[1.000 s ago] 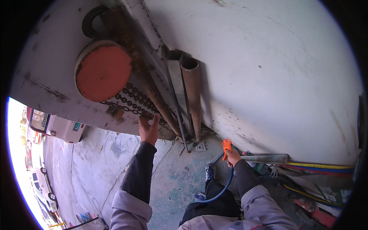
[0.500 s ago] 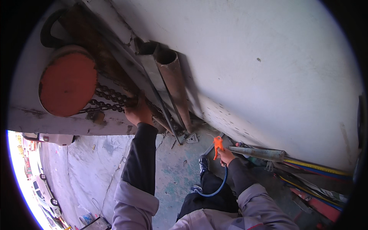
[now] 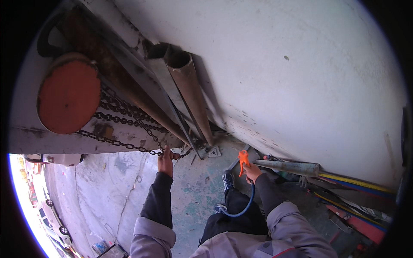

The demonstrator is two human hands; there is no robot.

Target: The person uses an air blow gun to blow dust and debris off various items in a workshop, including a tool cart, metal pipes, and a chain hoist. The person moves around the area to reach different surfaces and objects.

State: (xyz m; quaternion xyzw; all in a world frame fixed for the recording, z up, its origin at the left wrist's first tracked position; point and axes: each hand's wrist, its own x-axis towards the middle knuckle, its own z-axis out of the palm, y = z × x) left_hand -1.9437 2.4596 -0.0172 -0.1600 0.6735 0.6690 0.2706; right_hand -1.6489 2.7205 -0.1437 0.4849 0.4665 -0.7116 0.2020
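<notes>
"Checking the left grip (image 3: 165,163): what changed?"

"Half a second ago it was up in the chain bundle. Now it's lower, over the floor side, fingers closed on the dark steel link chain (image 3: 116,142). Two strands now spread from the bundle and meet at the hand."

"Chain location?"

"Hanging from the flat, round orange metal hoist (image 3: 66,96), upper left, running down to the hand and a bit past it."

"Right grip (image 3: 253,172)?"

"Same as before: wrapped round the orange trigger-style air gun (image 3: 244,159), smooth blue hose (image 3: 243,212) curving off below."

"Materials?"

"Hoist face matte, rim chipped and rusty. Chain links oval, dull. Brown rusted round pipe (image 3: 189,90), open-topped, leaning by a grey square metal tube (image 3: 166,73). White plaster wall (image 3: 301,86), scuffed and speckled. Grey concrete floor (image 3: 189,198), cracked, with greenish patches."
</notes>
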